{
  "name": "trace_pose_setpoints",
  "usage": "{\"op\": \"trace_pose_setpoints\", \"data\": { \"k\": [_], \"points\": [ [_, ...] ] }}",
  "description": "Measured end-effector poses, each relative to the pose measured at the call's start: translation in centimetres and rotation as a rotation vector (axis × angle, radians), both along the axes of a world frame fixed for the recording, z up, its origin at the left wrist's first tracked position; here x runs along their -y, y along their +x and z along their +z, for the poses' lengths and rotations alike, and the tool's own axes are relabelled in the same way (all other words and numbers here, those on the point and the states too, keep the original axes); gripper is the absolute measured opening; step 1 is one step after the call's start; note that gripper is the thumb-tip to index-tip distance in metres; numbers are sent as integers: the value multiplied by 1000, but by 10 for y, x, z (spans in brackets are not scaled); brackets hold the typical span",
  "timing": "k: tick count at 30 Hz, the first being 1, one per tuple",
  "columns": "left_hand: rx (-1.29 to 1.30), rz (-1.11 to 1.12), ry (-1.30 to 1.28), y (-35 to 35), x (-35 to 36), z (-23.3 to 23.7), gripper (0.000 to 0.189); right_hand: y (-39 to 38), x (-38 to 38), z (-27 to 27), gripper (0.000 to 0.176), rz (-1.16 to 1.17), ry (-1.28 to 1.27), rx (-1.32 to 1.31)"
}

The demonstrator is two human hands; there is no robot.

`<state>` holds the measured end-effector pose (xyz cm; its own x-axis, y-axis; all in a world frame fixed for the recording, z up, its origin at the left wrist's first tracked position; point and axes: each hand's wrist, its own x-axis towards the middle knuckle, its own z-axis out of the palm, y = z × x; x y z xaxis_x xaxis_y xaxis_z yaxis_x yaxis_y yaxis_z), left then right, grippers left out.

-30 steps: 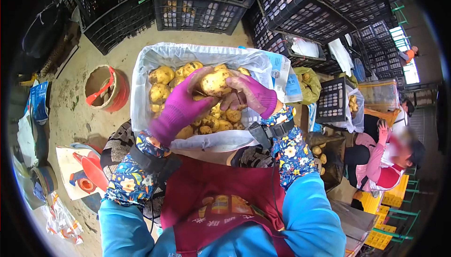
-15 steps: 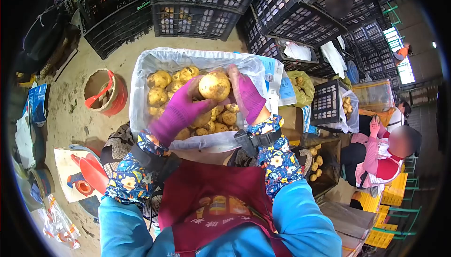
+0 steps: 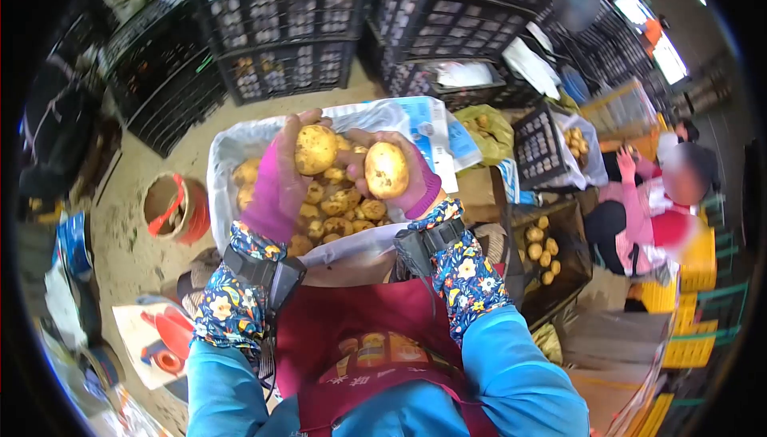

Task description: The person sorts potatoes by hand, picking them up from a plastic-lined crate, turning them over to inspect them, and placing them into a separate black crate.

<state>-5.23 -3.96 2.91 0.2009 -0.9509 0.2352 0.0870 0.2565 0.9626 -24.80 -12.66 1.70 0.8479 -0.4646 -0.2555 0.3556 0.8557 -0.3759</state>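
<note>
"Two items up; grip state?"

"Both grasping: left hand (image 3: 274,188) holds a dirt-specked potato (image 3: 315,149), right hand (image 3: 419,178) a paler-faced potato (image 3: 387,170), just beside it."

"Position?"

"Above the plastic-lined crate (image 3: 219,169), over loose potatoes (image 3: 339,201). Red bucket (image 3: 195,223) stands on the floor (image 3: 120,169), left of the crate."

Potatoes (image 3: 342,201) are carried, heaped against one another, by a crate (image 3: 223,157) lined with whitish plastic sheeting that is folded over its rim; what the crate itself is supported by is hidden. The tan floor (image 3: 124,253) is seen to be marked with dark specks and smudges to the left, where a red-and-tan bucket (image 3: 196,217) with a red handle is borne by it. Beyond the lined crate, slotted black crates (image 3: 292,69), stacked one upon another, are also held up by the floor.
</note>
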Motion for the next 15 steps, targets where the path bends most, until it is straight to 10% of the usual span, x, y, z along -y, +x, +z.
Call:
{"op": "trace_pose_setpoints", "data": {
  "k": [1, 5, 8, 15],
  "points": [
    [-359, -144, 48, -19, 8, 20, 55, -16, -7, 24, 47, -14, -56, -17],
    [109, -326, -120, -119, 39, 69, 57, -103, -28, 47, 46, -376, -701, -317],
    [-353, -542, -120, -196, 58, 84, 54, -201, -8, 38, 47, -394, -192, 31],
    [-14, -458, 93, -155, 39, 58, 61, -481, -123, -85, 45, -1074, 16, -252]
  ]
}}
